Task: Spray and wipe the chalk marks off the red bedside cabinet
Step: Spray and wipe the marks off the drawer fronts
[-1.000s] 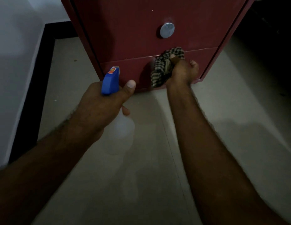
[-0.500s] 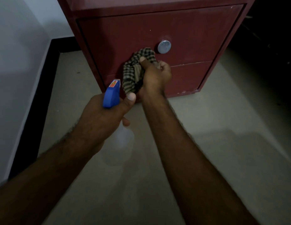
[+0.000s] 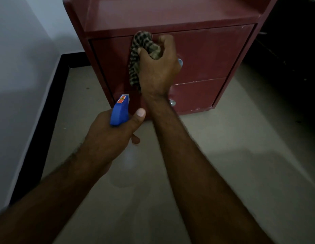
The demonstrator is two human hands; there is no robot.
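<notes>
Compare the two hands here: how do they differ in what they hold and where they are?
The right hand grips a checked cloth and presses it against the cabinet's upper drawer front; the left hand holds a blue-topped spray bottle away from the cabinet. The right sits higher and farther out, the left lower and nearer. Both are closed around something.

Bare floor (image 3: 223, 155) right of arms open; wall (image 3: 21, 67) close left of cabinet (image 3: 206, 55)

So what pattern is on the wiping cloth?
Dark-and-pale checks on the cloth, seen in the head view.
</notes>
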